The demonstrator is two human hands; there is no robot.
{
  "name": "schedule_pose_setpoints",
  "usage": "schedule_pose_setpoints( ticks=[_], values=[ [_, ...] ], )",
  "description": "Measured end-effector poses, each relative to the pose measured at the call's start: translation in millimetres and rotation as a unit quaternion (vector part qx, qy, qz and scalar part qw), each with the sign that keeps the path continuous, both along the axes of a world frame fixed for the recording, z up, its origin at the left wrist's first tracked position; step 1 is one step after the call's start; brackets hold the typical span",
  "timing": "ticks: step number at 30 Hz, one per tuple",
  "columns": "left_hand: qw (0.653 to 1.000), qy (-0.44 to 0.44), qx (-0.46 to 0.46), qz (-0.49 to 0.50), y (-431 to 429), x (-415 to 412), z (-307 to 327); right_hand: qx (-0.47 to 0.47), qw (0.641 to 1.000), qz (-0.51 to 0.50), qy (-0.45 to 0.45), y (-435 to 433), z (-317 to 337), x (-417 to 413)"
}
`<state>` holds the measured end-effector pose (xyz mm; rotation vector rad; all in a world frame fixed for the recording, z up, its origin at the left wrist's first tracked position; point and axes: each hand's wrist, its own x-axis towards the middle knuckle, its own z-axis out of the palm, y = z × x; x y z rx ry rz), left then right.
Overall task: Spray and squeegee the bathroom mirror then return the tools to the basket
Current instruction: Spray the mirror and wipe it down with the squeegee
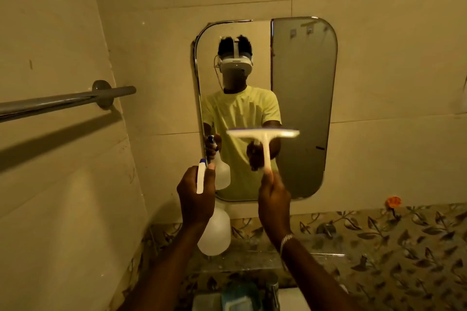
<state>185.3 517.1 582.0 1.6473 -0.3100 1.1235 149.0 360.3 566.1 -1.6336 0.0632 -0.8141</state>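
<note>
The rounded bathroom mirror (303,98) hangs on the tiled wall straight ahead and reflects a person in a yellow shirt. My left hand (195,197) grips a white spray bottle (214,231) by its neck, the blue-tipped trigger head above my fingers and the clear body hanging below. My right hand (274,197) holds a white squeegee (264,134) by the handle's lower end. Its blade is level and raised in front of the mirror's lower half; whether it touches the glass I cannot tell. No basket is in view.
A metal towel bar (63,102) juts out from the left wall at head height. Below the mirror runs a leaf-patterned tile band (404,235) with a glass shelf (252,255). A tap (271,290) and sink sit at the bottom edge. An orange object (393,201) hangs at right.
</note>
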Motion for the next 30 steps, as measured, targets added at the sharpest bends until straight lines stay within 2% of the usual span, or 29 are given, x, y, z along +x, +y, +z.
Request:
schedule_pose_setpoints(
  ticks=[3,6,9,11,13,18,20,23,26,30],
  values=[
    [1.000,-0.004,0.000,-0.007,0,0,-1,0.023,0.993,-0.015,0.118,-5,-87,-21],
    [1.000,0.005,0.005,0.002,-1,-1,-4,0.076,0.969,0.006,0.234,-12,-146,-39],
    [1.000,0.013,0.003,0.001,0,-3,-8,0.097,0.965,0.002,0.245,-12,-154,-55],
    [1.000,0.010,0.001,-0.001,0,-6,-7,0.084,0.976,0.009,0.202,-11,-129,-60],
    [1.000,0.009,0.003,-0.002,2,-7,-7,0.058,0.991,0.030,0.117,-9,-82,-61],
    [1.000,0.000,0.007,-0.002,4,-9,0,-0.001,0.998,0.041,-0.053,-7,92,-24],
    [1.000,-0.005,0.001,-0.006,6,-10,4,-0.015,0.994,0.024,-0.102,-6,156,-3],
    [1.000,-0.016,0.001,0.005,8,-10,11,0.015,0.991,0.033,-0.130,7,225,18],
    [1.000,-0.004,-0.011,0.013,9,-9,14,0.009,0.991,0.017,-0.134,32,246,30],
    [0.999,0.001,0.004,0.034,16,-5,13,-0.036,0.991,0.013,-0.128,64,205,35]
  ],
)
